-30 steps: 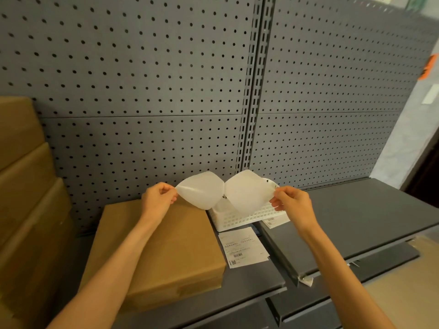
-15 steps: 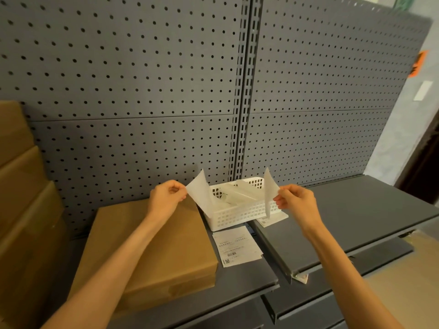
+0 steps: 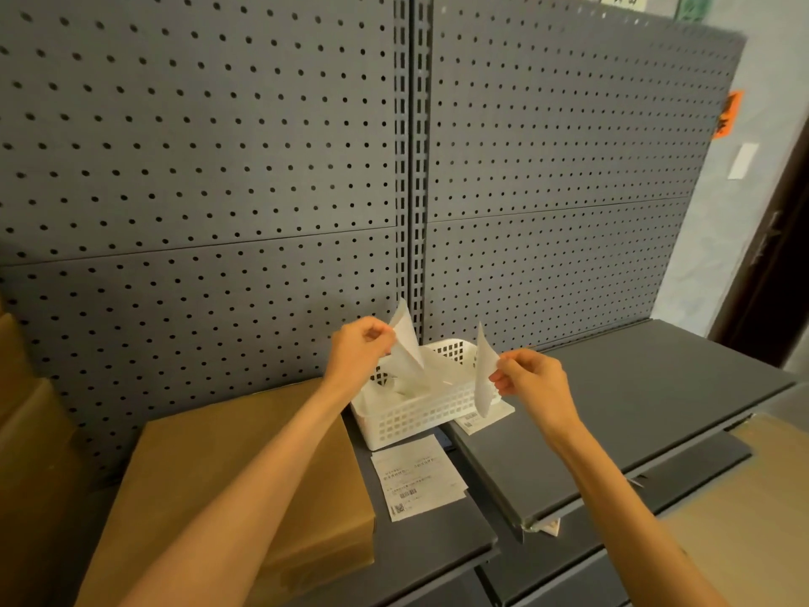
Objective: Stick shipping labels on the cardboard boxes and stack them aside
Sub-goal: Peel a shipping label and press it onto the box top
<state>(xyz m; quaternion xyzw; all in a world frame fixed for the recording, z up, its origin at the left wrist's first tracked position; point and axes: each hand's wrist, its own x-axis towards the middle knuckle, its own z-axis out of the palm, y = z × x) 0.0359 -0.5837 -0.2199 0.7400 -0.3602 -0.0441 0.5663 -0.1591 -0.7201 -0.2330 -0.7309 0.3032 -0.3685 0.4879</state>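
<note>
Lying flat at the near left, the cardboard box [image 3: 245, 488] runs its long axis near to far, its right edge beside a printed label [image 3: 418, 475] on the shelf [image 3: 442, 536]. Above the white basket [image 3: 420, 409], the left hand [image 3: 359, 357] pinches one white sheet [image 3: 405, 343] pointing up, and the right hand [image 3: 532, 381] pinches another sheet [image 3: 483, 374] hanging edge-on. Open grey shelf [image 3: 648, 396] stretches to the right

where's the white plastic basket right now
In the head view, the white perforated plastic basket sits centre on the grey shelf, against the pegboard, right of the flat cardboard box.
</note>
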